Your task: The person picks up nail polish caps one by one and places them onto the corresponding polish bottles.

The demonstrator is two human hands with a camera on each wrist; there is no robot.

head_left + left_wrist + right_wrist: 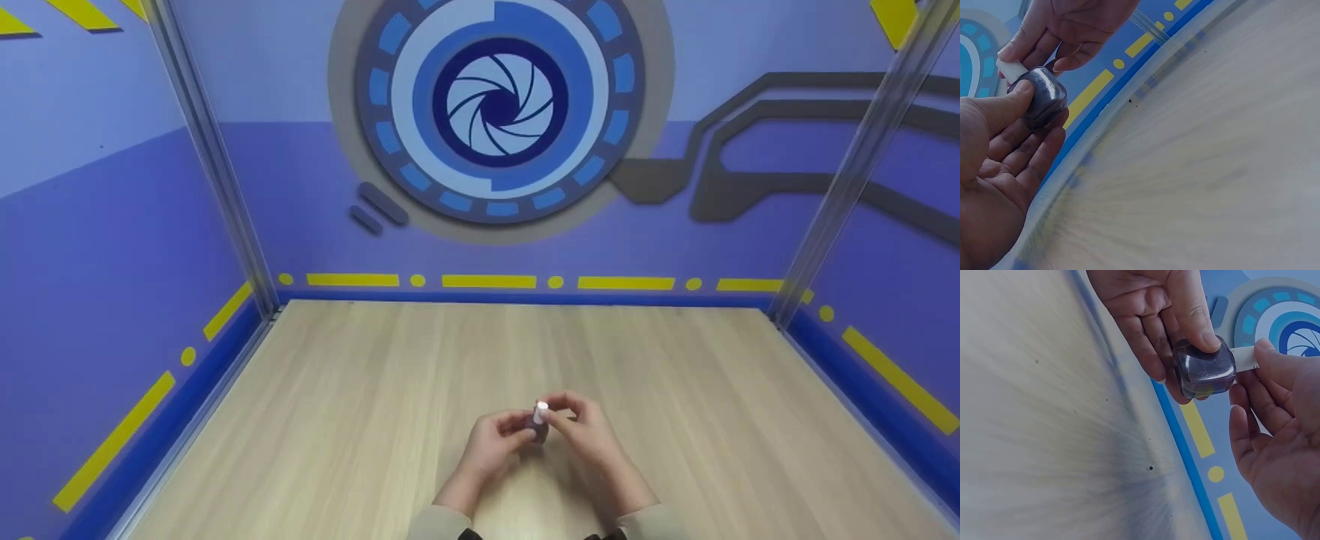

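Note:
A small dark glass nail polish bottle with a white cap is held between both hands over the table. My left hand pinches the glass body, its thumb on the near face and the fingers behind, as the left wrist view shows on the bottle. With thumb and forefinger, my right hand grips the white cap. The cap sits on the bottle's neck. In the head view the bottle stands roughly upright, cap up, and the fingers partly cover it.
A light wood-grain table spreads under the hands. Blue printed panels stand around it, the back one with a round aperture emblem. Metal posts rise at the two back corners, the left post among them.

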